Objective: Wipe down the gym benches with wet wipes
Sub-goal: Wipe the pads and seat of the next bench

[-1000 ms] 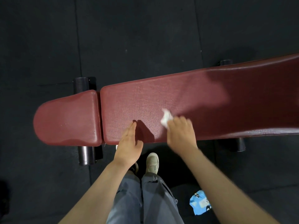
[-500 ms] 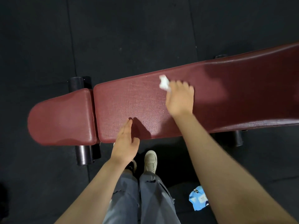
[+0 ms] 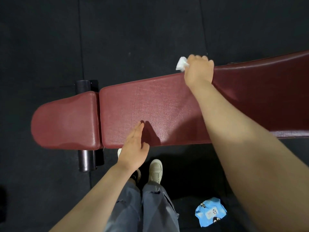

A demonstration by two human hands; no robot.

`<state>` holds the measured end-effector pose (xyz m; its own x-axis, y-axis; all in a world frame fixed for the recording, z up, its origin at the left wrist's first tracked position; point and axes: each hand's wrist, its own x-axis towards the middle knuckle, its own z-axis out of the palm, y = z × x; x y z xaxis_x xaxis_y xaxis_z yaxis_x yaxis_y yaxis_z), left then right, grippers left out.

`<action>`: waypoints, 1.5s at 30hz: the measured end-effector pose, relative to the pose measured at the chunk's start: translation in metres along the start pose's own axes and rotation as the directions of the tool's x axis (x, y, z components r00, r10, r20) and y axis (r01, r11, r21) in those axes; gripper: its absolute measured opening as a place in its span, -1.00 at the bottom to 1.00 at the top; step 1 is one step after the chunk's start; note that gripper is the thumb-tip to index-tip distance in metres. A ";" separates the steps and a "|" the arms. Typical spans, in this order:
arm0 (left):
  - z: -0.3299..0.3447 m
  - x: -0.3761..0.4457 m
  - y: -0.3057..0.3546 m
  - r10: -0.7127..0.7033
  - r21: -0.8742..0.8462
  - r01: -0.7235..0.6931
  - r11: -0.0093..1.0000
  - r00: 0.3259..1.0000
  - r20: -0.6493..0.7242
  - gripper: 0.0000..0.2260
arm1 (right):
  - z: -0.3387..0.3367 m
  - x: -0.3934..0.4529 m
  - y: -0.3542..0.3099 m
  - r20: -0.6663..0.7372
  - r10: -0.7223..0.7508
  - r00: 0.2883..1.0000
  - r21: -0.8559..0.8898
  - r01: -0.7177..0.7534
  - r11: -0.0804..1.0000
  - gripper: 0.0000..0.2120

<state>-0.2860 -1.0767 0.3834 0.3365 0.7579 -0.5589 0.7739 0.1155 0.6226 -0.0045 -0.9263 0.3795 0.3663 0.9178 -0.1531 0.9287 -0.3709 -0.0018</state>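
One bench (image 3: 167, 111) lay across the view, its red padding in two pieces: a short rounded pad (image 3: 65, 121) at the left and a long pad running off the right edge, with a narrow gap between them. One white wipe (image 3: 182, 64) showed, bunched at the far edge of the long pad. Two hands worked. The right hand (image 3: 199, 71) reached across the pad to that far edge, its fingers curled over the rim and gripping the wipe, which stuck out on the hand's left side over the floor (image 3: 133, 30). The left hand (image 3: 135, 148) rested on the near edge of the long pad with fingers straight and together, holding nothing; its shadow fell on the padding just to its right.

One black roller (image 3: 87, 160) stuck out below the bench near the gap, and its far end showed above the short pad. One blue wipe pack (image 3: 211, 211) lay on the dark floor at the lower right, partly hidden by the right forearm. One pale shoe (image 3: 155, 171) showed plainly beside grey trousers (image 3: 143, 208); the other shoe was mostly hidden under the left wrist. The right forearm covered much of the long pad's middle.
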 end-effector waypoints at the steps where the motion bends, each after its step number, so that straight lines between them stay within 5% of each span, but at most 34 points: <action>1: 0.000 -0.001 -0.001 -0.002 -0.001 0.002 1.000 1.000 -0.004 -0.37 | 0.001 0.002 0.001 0.007 0.029 1.000 0.021 -0.029 0.999 -0.76; 11: 0.006 -0.018 0.008 -0.018 -0.001 0.018 1.000 0.999 0.038 -0.37 | 0.027 -0.160 0.032 -0.097 0.063 0.993 0.146 -0.048 0.988 -0.92; 22: 0.004 -0.067 0.040 0.005 -0.012 -0.004 1.000 0.998 0.067 -0.37 | 0.005 -0.272 0.049 0.222 0.189 0.957 0.152 -0.226 0.962 -0.94; 30: -0.021 -0.113 0.055 -0.012 -0.041 0.014 0.999 0.999 0.039 -0.41 | -0.048 -0.294 0.041 0.241 0.152 0.959 0.617 -0.272 0.739 -0.73; 34: -0.049 -0.138 0.064 -0.008 -0.125 0.007 0.992 1.000 -0.006 -0.53 | -0.101 -0.297 0.012 0.206 0.128 0.970 0.780 -0.242 0.578 -0.93; 40: -0.103 -0.184 0.076 -0.024 -0.367 -0.026 0.930 0.991 -0.131 -0.69 | -0.174 -0.301 -0.048 0.312 -0.073 0.947 0.885 -0.262 0.385 -0.90; 45: -0.139 -0.218 0.065 -0.045 -0.528 -0.098 0.843 0.967 -0.251 -0.72 | -0.211 -0.317 -0.109 0.303 -0.216 0.928 0.910 -0.215 0.355 -0.91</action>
<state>-0.3833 -1.1448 0.6218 0.1559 0.8888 -0.4311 0.3363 0.3626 0.8692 -0.2094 -1.1470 0.6364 0.1218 0.8890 -0.4413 0.1984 -0.4575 -0.8668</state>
